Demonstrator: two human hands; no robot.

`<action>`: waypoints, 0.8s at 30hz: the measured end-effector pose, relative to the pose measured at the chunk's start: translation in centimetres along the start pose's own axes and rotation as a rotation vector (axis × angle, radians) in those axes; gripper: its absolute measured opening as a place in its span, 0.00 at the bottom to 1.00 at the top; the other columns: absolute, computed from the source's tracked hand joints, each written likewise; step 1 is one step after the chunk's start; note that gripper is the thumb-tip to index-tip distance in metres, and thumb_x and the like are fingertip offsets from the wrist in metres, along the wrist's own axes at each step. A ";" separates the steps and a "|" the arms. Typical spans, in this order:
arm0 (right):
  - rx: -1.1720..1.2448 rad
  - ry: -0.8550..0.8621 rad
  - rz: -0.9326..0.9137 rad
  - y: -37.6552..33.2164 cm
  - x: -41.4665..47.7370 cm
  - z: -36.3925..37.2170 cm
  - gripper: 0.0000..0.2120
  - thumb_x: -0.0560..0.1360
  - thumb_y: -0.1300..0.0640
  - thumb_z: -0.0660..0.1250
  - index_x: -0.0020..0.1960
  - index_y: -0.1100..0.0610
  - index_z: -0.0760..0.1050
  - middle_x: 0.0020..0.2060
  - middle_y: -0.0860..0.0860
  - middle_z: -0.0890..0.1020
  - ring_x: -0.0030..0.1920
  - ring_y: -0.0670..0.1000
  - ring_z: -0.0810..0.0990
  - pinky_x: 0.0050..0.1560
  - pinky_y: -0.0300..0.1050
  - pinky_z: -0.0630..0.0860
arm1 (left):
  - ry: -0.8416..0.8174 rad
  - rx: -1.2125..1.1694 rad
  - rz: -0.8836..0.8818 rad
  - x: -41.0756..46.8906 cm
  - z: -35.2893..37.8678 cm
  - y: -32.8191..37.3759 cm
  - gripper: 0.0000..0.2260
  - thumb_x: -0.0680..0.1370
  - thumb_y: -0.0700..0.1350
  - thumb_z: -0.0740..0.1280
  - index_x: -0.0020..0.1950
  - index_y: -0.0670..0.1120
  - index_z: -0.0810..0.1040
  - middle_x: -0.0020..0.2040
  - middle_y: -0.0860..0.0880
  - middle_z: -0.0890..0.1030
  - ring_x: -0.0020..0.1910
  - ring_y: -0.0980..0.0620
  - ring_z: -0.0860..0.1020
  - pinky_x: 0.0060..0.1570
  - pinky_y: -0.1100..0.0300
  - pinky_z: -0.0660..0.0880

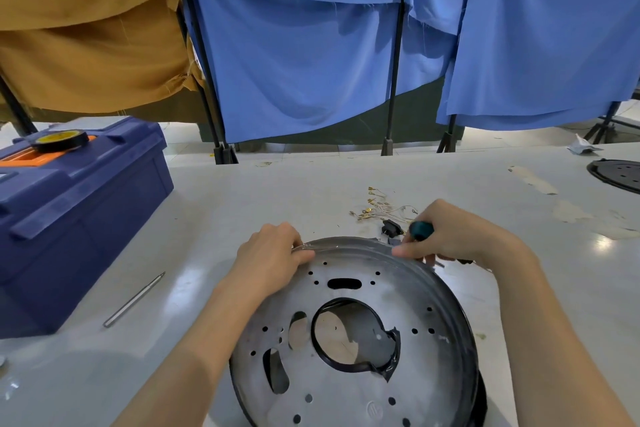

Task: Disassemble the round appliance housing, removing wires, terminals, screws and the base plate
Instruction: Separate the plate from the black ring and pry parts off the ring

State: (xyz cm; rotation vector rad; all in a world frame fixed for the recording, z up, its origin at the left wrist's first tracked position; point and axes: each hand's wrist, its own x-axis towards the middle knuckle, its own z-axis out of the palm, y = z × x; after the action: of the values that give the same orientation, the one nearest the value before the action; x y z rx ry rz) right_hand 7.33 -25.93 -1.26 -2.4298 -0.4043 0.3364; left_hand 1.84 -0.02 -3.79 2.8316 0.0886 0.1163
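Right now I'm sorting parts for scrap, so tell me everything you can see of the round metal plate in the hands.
The round plate looks like grey metal with a dark rim. It has a large central hole edged in black, torn at one side, an oblong slot, irregular cutouts and many small holes. It is tilted, far edge raised over the table. The left hand grips the far rim; the right hand, holding a teal-handled tool, touches the rim.

You will find nothing here that you can read. The only mark is a small round stamp [374,411] pressed into the metal base plate [339,388], low in the frame, too faint to make out. The tape roll [59,140] on the toolbox [86,191], upper left, shows no legible print.
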 end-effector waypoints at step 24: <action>0.243 0.421 0.043 0.6 0.1 -1.1 0.19 0.65 0.66 0.73 0.28 0.60 0.61 0.25 0.53 0.61 0.25 0.51 0.59 0.23 0.40 0.57 | 0.294 -0.480 -0.334 0.3 -3.5 -2.1 0.19 0.69 0.53 0.75 0.28 0.42 0.73 0.22 0.47 0.66 0.22 0.49 0.62 0.29 0.60 0.63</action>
State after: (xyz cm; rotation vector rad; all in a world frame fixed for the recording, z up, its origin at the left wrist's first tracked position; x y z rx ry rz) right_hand 7.90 -26.99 -0.80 -2.1957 -0.1165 -0.1064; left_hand 1.69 3.08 -1.12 2.2679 0.5205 0.4162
